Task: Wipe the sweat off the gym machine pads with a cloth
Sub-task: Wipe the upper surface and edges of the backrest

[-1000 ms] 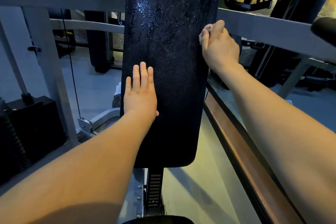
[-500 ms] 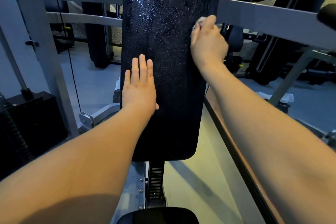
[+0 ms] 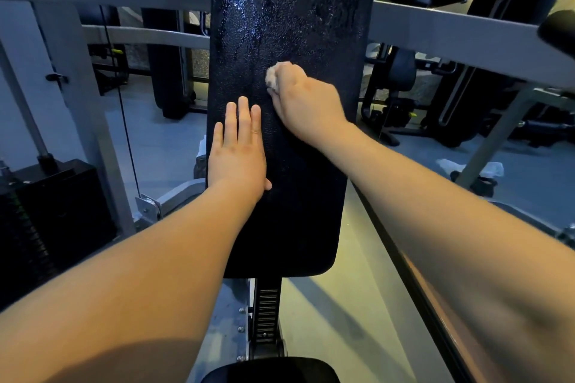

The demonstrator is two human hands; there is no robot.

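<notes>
**Pale cloth (image 3: 273,76) pressed on black pad (image 3: 305,180)**

Bunched in R hand (image 3: 306,102), fingers curled round it, approx mid-pad; wet sheen above. L hand (image 3: 238,152) flat on pad just below-left, fingers straight. Grey frame (image 3: 451,31) behind.

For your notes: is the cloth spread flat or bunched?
Bunched: the cloth shows only as a small pale wad beyond the right hand gripping it on the pad.

grey frame bars (image 3: 451,31) flanking pad (image 3: 295,9)
</notes>
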